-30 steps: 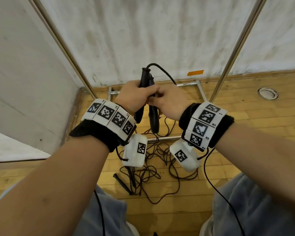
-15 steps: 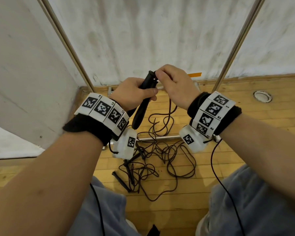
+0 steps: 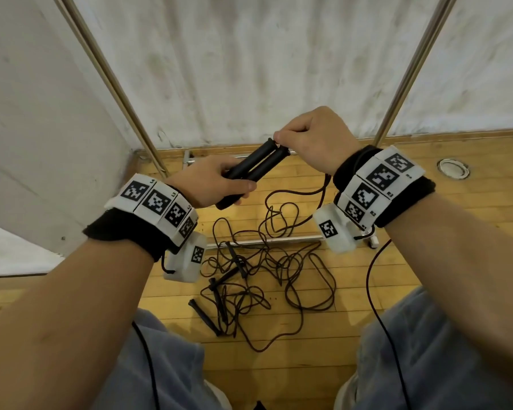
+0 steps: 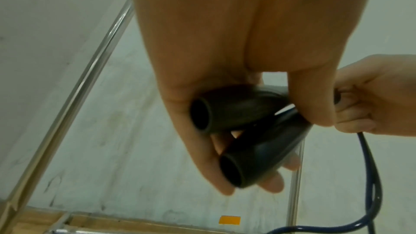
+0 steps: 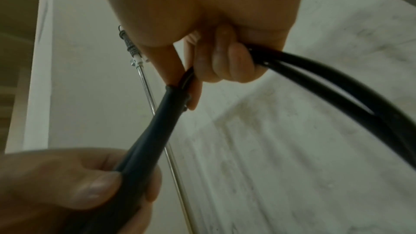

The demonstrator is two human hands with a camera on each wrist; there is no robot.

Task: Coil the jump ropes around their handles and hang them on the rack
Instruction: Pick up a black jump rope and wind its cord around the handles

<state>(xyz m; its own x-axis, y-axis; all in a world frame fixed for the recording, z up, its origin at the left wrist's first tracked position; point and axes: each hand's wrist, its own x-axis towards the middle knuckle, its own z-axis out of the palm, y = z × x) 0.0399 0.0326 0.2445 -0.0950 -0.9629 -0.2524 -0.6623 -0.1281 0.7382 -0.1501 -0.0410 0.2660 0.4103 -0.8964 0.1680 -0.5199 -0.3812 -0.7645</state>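
Our left hand (image 3: 211, 184) grips two black foam handles (image 3: 256, 167); right hand (image 3: 311, 137) pinches thin black cord (image 5: 315, 81), which may snag on the floor tangle (image 3: 267, 276).

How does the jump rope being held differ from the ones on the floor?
The held jump rope's handles are paired side by side in the left hand, the right hand pinching its cord; the floor ropes' handles lie scattered. The held one is lifted; the floor ropes lie tangled. All are dark and uncoiled.

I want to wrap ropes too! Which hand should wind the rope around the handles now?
Probably the right hand: it already pinches the rope where it leaves the handles, while the left hand is busy gripping both handles together.
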